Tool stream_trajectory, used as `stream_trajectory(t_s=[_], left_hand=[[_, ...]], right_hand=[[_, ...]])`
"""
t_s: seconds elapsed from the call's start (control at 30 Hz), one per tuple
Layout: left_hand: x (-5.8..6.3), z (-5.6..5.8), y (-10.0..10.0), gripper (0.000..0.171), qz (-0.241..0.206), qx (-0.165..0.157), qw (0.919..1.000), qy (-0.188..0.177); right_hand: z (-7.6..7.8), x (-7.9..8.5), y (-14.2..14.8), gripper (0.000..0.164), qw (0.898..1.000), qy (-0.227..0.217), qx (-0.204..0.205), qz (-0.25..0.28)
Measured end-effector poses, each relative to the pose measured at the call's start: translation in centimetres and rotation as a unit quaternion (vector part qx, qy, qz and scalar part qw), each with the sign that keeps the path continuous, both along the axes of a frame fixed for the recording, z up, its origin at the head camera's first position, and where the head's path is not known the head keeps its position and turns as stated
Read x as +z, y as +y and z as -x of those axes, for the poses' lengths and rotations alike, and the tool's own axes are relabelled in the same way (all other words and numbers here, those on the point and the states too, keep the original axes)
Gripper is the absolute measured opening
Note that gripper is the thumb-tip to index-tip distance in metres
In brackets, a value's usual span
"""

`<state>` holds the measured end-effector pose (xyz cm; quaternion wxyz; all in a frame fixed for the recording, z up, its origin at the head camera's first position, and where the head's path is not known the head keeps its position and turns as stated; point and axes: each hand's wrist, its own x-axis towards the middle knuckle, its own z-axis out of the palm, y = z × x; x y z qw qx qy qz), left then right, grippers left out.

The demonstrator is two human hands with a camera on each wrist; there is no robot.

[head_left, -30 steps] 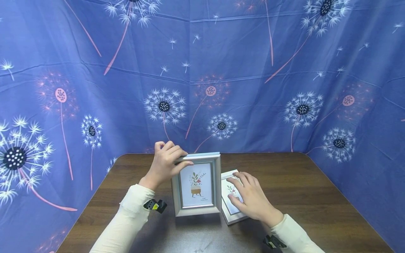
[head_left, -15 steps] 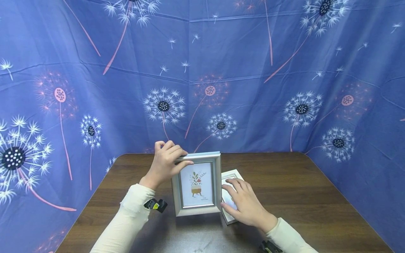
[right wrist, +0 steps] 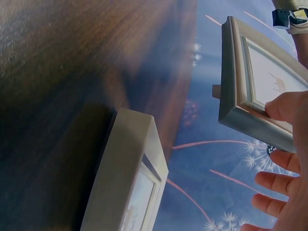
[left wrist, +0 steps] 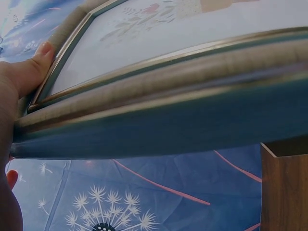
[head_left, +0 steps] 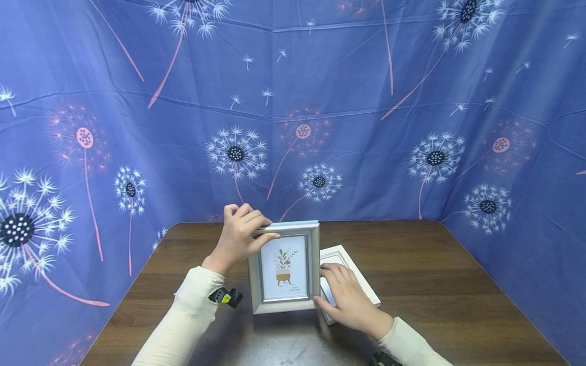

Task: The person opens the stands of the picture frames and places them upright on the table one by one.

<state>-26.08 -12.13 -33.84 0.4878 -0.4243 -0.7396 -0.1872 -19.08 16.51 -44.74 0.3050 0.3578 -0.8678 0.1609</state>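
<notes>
The silver picture frame [head_left: 285, 267] was positioned upright between the two hands, roughly midway between the left and right edges of the tabletop [head_left: 435, 284]. The left hand [head_left: 241, 234] pinched its upper-left corner, thumb on the front face and fingers at the top edge. The right hand [head_left: 346, 299] was located at the lower part of the opposite side. Its fingers were spread and loosely bent, and its thumb touched the moulding (whether the other fingertips also made contact could not be told). The white picture frame [head_left: 338, 254] lay face up on the tabletop, right of centre, partly covered by the right hand.

Compared with one second earlier, the right hand had shifted left from the white picture frame's picture, exposing that frame's right-hand corner. The left hand and both frames had kept their positions.
</notes>
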Motion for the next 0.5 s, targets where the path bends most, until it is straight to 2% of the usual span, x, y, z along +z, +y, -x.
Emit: stream_trajectory(t_s=[0.5], left_hand=[[-0.09, 0.26, -0.22, 0.032, 0.001, 0.002, 1.0, -0.003]], right_hand=[[0.03, 0.14, -0.39, 0.043, 1.0, -0.02, 0.004, -0.004]])
